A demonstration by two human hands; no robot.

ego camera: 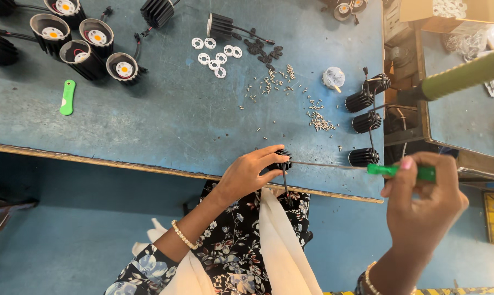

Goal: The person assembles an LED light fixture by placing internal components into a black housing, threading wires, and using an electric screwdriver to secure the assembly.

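Note:
My left hand [251,170] grips a black finned lamp housing [283,159] at the near edge of the blue table [170,114], with a black wire hanging down from the housing. My right hand [422,202] holds a green-handled screwdriver [405,172]. Its long thin shaft [326,165] runs left and its tip meets the housing.
Three black finned housings [365,121] stand at the table's right edge. Several small screws [319,119] and white rings [217,54] lie scattered mid-table. Assembled lamps [88,46] sit at the far left, near a green tool [67,97]. A cardboard box [449,12] is at top right.

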